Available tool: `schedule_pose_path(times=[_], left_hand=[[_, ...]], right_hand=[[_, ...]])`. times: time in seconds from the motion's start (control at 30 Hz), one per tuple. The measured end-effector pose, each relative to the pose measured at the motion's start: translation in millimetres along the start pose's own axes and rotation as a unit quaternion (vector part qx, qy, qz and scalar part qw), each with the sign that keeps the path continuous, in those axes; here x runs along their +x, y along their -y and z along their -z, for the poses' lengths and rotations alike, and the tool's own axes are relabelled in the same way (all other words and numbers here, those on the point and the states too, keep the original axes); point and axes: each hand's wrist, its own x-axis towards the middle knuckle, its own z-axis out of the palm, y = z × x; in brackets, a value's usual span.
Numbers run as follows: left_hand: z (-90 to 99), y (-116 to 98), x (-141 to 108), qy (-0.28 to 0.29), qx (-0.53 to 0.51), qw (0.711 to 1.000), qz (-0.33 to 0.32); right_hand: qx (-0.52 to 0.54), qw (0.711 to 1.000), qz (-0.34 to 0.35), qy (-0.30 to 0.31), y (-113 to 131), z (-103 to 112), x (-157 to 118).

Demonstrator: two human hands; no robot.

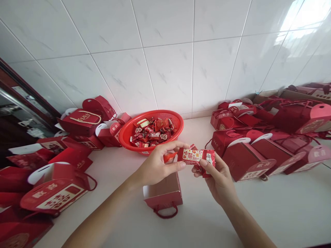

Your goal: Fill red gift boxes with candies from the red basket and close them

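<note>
Your open red gift box [163, 193] sits nearest you on the white worktop [271, 213], its cord handle toward you. Just above it, your left hand [157, 165] and right hand [219, 177] pinch a red sweet packet [195, 156] at either end, long axis lying left to right. Beyond stands a red basket [152, 132] of sweets, flanked by stacked red gift boxes [258, 137].

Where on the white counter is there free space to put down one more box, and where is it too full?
The counter is bare at front right, below the right box pile, and in a smaller patch between the open box and the left pile. Both piles are crowded. The basket fills the back middle, and the left hand and right hand hold candy packets over the centre.
</note>
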Motion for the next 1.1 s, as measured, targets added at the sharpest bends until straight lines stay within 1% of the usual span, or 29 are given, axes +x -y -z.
schedule_pose_path(times=[0.17,0.33,0.47,0.6,0.73,0.93,1.0,1.1], left_hand=[[-1.5,1,1,-0.019,-0.036,0.999,0.019],[-1.5,-3,1,-0.033,-0.036,0.998,0.027],[-2.3,-2,1,-0.053,0.000,0.999,0.010],[-4.9,-1,0,-0.072,0.058,0.996,0.020],[-10.2,-3,0,-0.084,0.070,0.994,0.006],[-12.9,-2,-2,-0.065,0.088,0.994,0.011],[-11.8,-1,-2,-0.067,0.112,0.991,-0.001],[-10.8,-1,-3,-0.063,0.146,0.986,-0.046]], right_hand=[[0.000,1.000,0.004,0.013,-1,1,-1],[0.007,1.000,0.003,0.024,-2,2,-3],[0.013,1.000,0.009,0.026,-2,2,-2],[0.012,0.999,0.015,0.033,-3,2,0],[-0.002,0.999,0.019,0.033,-5,3,1],[-0.022,0.999,0.013,0.019,-5,4,1],[-0.022,0.999,0.015,0.019,-5,4,0],[-0.026,0.999,0.020,0.013,-4,4,-1]])
